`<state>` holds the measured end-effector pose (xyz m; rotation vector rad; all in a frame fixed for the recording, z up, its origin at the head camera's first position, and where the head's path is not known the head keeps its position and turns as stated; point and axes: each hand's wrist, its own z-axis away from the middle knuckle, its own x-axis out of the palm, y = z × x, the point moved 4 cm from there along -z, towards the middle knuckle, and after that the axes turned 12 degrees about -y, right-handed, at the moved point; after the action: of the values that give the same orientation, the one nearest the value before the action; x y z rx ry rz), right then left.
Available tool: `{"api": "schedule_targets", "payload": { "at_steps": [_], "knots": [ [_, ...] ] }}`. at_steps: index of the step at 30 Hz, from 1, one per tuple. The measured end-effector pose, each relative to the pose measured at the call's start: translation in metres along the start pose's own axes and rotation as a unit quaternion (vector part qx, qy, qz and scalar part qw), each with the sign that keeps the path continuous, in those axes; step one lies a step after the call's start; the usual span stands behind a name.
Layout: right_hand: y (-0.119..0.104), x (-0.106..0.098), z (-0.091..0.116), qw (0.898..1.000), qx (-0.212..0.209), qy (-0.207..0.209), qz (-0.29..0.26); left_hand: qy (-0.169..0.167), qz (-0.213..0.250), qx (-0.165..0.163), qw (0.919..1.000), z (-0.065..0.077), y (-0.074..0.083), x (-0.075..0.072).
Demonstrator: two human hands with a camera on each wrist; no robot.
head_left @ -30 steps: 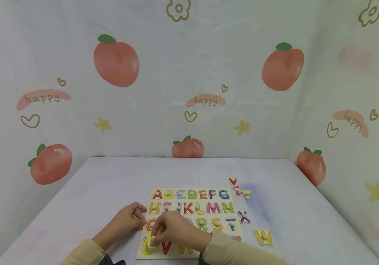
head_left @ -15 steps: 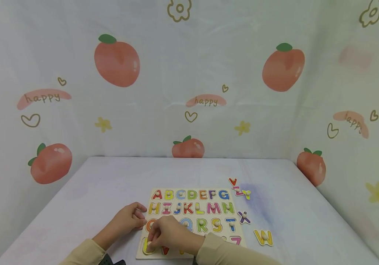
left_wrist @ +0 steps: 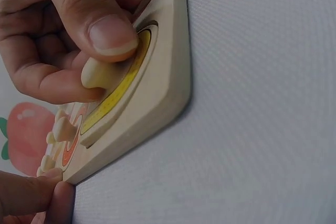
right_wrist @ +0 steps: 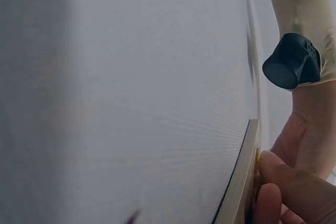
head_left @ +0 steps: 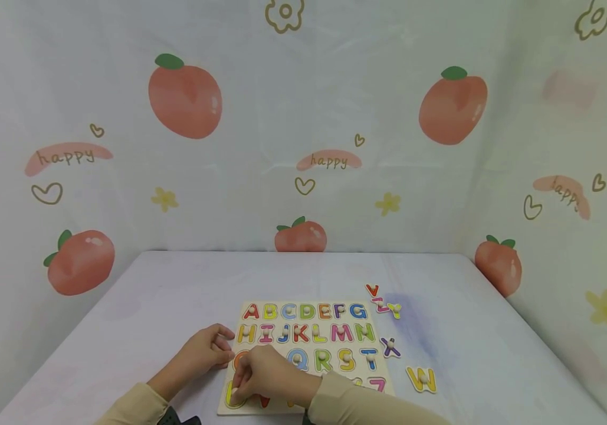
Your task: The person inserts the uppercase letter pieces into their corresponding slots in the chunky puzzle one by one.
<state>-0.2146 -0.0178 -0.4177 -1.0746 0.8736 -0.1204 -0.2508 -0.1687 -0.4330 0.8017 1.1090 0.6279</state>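
Note:
A wooden alphabet puzzle board point(head_left: 275, 411) with coloured knobbed letters lies on the table. My right hand point(head_left: 268, 372) is over its near left corner. In the left wrist view, its thumb and fingers pinch the wooden knob point(left_wrist: 96, 75) of the yellow letter U piece point(left_wrist: 122, 88), low at its U-shaped recess. The fingers cover much of the piece in the head view. At the board's left edge, my left hand point(head_left: 204, 349) grips the rim; the left wrist view shows one of its fingertips point(left_wrist: 51, 174) on top and another at the side.
Loose pieces lie right of the board: a red V point(head_left: 372, 290), a pink Z point(head_left: 380, 304), a yellow Y point(head_left: 394, 310), a purple X point(head_left: 390, 347) and a yellow W point(head_left: 422, 379). A patterned cloth point(head_left: 239, 195) hangs behind the table.
My right hand has lowered the yellow U onto its recess and shifted slightly left, uncovering the J and Q. The left hand keeps its place at the board's edge.

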Motion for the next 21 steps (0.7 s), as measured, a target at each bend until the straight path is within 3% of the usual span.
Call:
{"api": "schedule_targets", "payload": {
  "at_steps": [10, 17, 21],
  "knots": [
    [0.001, 0.001, -0.001, 1.0, 0.008, -0.008, -0.01, -0.001, -0.006, -0.001, 1.0, -0.001, -0.001, 0.0],
    [0.002, -0.002, 0.001, 1.0, -0.005, -0.014, -0.02, -0.026, -0.005, 0.03, 0.9992, 0.002, 0.001, -0.001],
    [0.0, -0.013, 0.009, 1.0, -0.012, -0.009, -0.027, -0.027, 0.001, 0.032, 0.9991, 0.003, 0.002, -0.001]
  ]
}}
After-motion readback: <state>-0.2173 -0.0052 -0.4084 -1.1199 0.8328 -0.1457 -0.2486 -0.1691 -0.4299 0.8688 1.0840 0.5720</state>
